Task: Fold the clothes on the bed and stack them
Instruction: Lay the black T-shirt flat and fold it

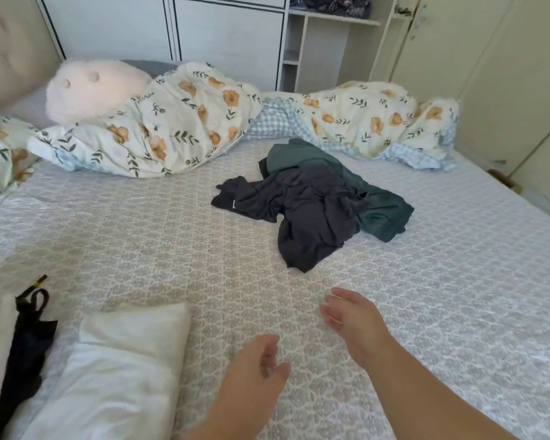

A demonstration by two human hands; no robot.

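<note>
The bed (140,249) under me is the biggest thing here, covered in a pale patterned sheet. Along its far side lies a rumpled flowered quilt (178,119), with a fluffy white pillow (92,88) against its left end. Beyond the quilt, an open shelf (331,19) holds dark patterned cloth, too blurred to make out. At the near left corner of the bed sits a folded white garment (121,369), and just left of it a black strappy piece (26,341). In the middle of the bed the unfolded clothes lie in a heap: a dark grey garment (305,211) rests crumpled on top of a green garment (385,214). A small pale mark shows on the grey one, but I cannot read it. My right hand (350,315) hovers over the sheet, near side of the heap, fingers loosely spread, holding nothing. My left hand (254,373) is nearer to me, fingers loosely curled, also holding nothing
</note>
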